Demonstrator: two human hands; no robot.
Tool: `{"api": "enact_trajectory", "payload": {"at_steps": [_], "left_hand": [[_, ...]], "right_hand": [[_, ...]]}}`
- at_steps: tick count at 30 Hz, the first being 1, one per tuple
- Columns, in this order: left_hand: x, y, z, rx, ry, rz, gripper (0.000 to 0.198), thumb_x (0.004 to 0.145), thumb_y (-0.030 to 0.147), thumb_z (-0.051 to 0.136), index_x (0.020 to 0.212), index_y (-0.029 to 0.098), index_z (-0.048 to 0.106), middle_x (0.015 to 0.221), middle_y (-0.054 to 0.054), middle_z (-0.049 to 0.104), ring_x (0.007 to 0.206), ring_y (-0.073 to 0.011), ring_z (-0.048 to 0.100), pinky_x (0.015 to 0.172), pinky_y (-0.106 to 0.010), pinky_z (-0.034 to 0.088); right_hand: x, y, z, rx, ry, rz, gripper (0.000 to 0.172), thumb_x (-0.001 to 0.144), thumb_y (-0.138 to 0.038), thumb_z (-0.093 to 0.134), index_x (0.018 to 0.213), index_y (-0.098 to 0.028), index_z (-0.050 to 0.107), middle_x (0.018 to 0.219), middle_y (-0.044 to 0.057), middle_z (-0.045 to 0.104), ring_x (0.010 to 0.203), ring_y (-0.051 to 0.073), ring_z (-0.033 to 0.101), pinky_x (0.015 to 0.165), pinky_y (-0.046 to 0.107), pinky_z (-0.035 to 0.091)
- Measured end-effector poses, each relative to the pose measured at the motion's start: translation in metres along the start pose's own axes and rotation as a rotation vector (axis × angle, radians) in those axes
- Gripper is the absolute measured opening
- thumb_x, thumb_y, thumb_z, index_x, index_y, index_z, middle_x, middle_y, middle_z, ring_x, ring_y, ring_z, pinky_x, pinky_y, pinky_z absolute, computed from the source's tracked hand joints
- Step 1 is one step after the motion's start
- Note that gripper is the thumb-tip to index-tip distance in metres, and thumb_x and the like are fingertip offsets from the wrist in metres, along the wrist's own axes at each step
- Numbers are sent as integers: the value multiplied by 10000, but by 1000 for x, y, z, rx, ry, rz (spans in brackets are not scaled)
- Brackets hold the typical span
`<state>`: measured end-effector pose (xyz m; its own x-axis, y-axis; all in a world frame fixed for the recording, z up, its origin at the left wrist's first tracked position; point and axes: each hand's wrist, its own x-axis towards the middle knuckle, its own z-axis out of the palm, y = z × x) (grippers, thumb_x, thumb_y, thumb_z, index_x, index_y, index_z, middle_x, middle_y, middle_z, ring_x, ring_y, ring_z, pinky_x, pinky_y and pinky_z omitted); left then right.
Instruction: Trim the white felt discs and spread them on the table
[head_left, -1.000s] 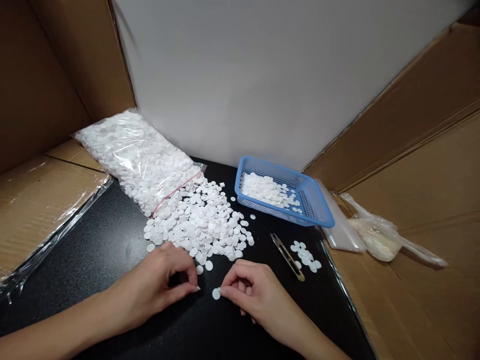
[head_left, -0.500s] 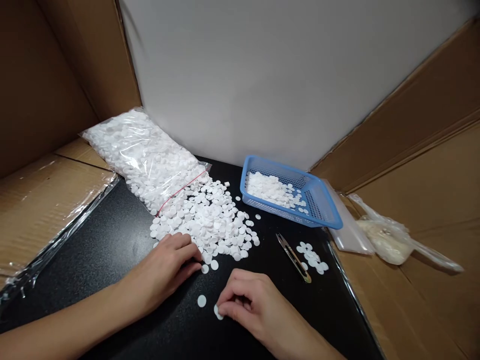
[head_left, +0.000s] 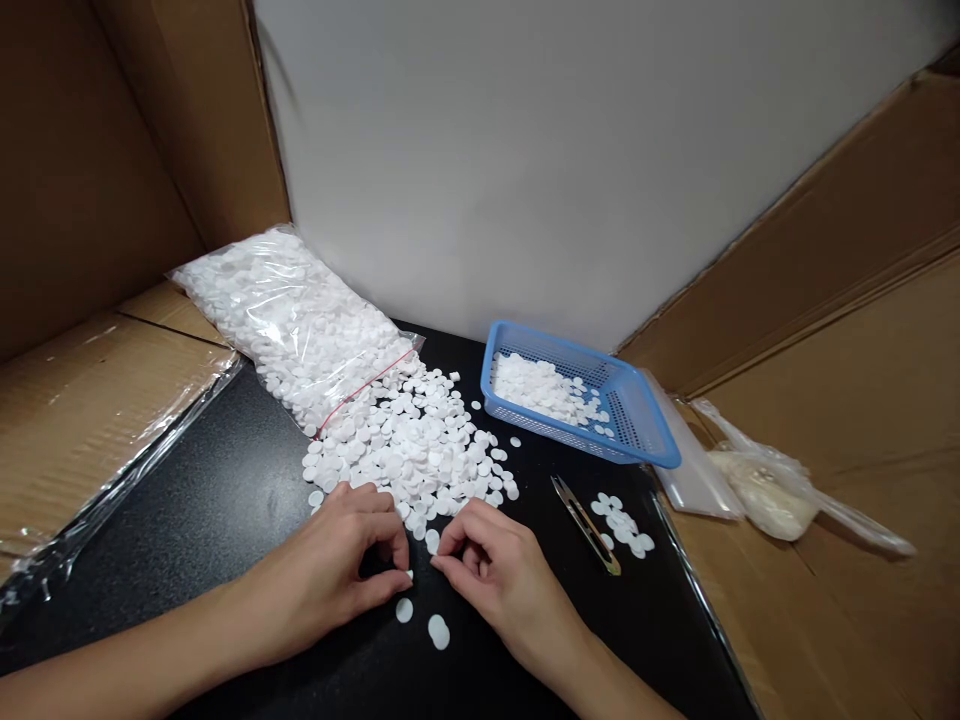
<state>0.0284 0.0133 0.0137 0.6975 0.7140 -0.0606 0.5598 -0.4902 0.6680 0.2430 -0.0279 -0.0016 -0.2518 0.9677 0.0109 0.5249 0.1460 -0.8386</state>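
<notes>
1. Your left hand (head_left: pixel 352 545), on your side of the pile (head_left: pixel 409 450), pinches a white disc (head_left: pixel 410 575) between thumb and forefinger; its other fingers curl inward.
2. Your right hand (head_left: pixel 495 565) has thumb and forefinger almost together by an edge disc (head_left: pixel 433 541) of the pile; whether they grip it, you cannot tell.
3. Nearer you than the pile lie a single disc (head_left: pixel 404 610) and an overlapping pair (head_left: pixel 439 632).

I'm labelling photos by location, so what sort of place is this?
Probably a makeshift workspace for handling small parts: a black table with cardboard at both sides, loose white discs at the mouth of a plastic bag, and a blue basket holding more.
</notes>
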Motion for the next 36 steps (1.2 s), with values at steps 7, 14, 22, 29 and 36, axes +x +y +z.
{"api": "enact_trajectory", "payload": {"at_steps": [7,14,22,29,36], "left_hand": [[1,-3,-3,33,20,82,112,943,188,622,839,221,648,852,7,641,827,-190,575,788,-331,351],[11,-10,3,151,165,160,186,992,147,522,1030,256,668,923,1,613,840,-177,560,776,-321,336],[19,-10,7,344,120,235,163,1002,179,544,979,224,699,847,-6,579,813,-177,548,748,-323,305],[19,-8,3,414,116,300,191,1020,224,529,972,199,712,834,-17,579,803,-184,528,750,-322,292],[17,-7,-1,390,150,332,191,1016,233,529,941,186,698,839,-24,606,835,-189,539,776,-330,304]], "right_hand": [[-2,-5,-23,59,-248,74,123,807,-100,731,759,-206,692,807,-22,580,636,103,534,568,207,436],[0,0,-7,-89,-90,-59,94,902,-121,660,901,-210,692,806,-13,592,679,134,572,629,241,446],[3,4,-10,-123,-146,-107,181,906,-78,647,972,-224,730,870,-3,608,774,147,611,720,254,472],[2,9,-10,-85,-118,-204,223,939,-75,589,961,-227,751,876,11,583,807,154,594,757,270,468],[2,13,-7,-68,-69,-196,124,875,-95,691,888,-216,714,809,-12,569,720,146,566,676,262,446]]}}
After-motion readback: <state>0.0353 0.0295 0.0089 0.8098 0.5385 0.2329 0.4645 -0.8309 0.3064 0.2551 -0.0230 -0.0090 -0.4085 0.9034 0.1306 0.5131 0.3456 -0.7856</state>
